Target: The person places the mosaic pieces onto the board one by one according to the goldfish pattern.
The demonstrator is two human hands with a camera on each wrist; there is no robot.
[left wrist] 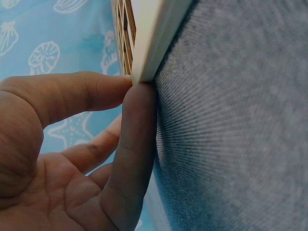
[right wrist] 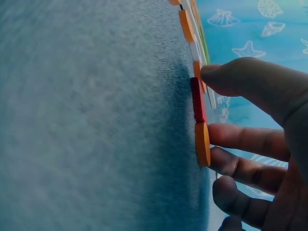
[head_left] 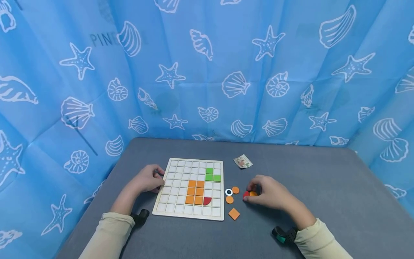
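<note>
My left hand (head_left: 150,178) is at the left edge of the white grid board (head_left: 171,208), thumb and forefinger pinching its pale rim (left wrist: 147,57). On the board are green squares (head_left: 209,177), a block of orange squares (head_left: 195,191) and a red quarter-circle tile (head_left: 207,201). To the right of the board, my right hand (head_left: 268,192) curves over a red piece (right wrist: 198,100) and an orange disc (right wrist: 202,144). Its thumb and forefinger are at opposite ends of the red piece. The forefinger and middle fingertips touch the disc, low against the table.
Between board and right hand lie two orange discs (head_left: 235,190), a white disc with a dark ring (head_left: 229,192) and an orange square (head_left: 234,214). A small printed pattern card (head_left: 243,161) lies behind them on the grey table (head_left: 310,172). A blue seashell curtain (head_left: 207,64) hangs behind.
</note>
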